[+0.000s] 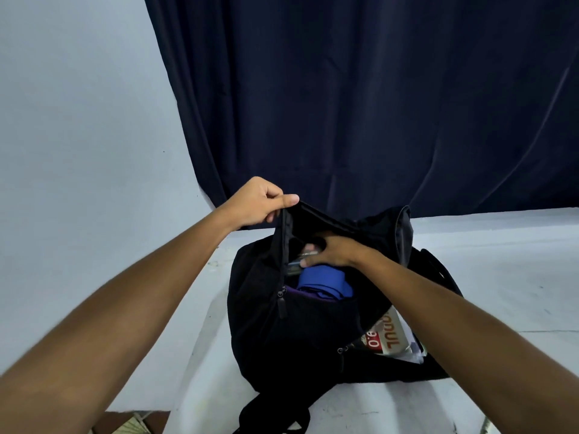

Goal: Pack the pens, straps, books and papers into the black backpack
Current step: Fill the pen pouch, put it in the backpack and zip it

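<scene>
The black backpack [300,333] lies on the white table [501,277] with its main compartment unzipped. My left hand [260,203] pinches the upper rim of the opening and holds it up. My right hand [332,252] reaches into the opening, its fingers curled round a small dark object [297,264] that I cannot identify. Below that hand a blue folded item [322,281] lies on something purple [300,292] inside the bag. A book with a red and white cover [387,338] and some papers stick out of a lower side opening on the right.
A dark blue curtain [376,104] hangs behind the table, with a pale wall [78,120] to its left. A backpack strap [272,418] trails off the table's front edge. Brown floor [125,422] shows at the bottom left.
</scene>
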`<state>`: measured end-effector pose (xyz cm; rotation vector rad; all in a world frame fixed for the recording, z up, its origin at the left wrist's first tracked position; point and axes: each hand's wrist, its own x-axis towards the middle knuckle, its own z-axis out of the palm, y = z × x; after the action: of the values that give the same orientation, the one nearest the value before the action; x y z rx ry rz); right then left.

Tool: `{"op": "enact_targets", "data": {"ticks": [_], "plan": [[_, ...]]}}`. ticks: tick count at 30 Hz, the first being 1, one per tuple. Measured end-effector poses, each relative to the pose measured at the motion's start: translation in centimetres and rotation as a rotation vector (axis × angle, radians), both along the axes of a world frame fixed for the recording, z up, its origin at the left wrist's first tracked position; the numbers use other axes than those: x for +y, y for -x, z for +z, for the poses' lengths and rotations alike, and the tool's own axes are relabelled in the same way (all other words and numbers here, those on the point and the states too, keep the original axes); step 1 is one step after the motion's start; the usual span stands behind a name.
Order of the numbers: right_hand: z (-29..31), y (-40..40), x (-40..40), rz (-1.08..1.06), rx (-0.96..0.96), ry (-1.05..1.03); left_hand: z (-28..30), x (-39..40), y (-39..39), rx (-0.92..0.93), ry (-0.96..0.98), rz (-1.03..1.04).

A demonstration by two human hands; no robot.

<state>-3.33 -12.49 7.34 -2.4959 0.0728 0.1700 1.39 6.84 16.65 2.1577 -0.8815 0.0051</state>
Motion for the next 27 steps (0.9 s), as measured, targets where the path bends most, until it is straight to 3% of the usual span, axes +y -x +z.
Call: {"op": "enact_targets", "data": {"ticks": [6,13,20,27], "plan": [[0.4,-1.1,-0.1,-0.081,0.143,0.016,-1.3,-1.0,-0.1,0.036,0.118,-0.011],[-0.2,-2.4,0.3,-0.176,0.307,-0.474,-1.9,-1.3,0.0,-0.003,0.183,-0.003],[0.7,-1.9,0.3,-0.315,0.344,-0.745,-1.3,-2.0,1.3,-0.117,0.209,-0.031],[2.1,-1.5,2.1,-0.41,0.199,-0.786,-1.2,-0.8,1.4,-0.227,0.18,0.024]]}}
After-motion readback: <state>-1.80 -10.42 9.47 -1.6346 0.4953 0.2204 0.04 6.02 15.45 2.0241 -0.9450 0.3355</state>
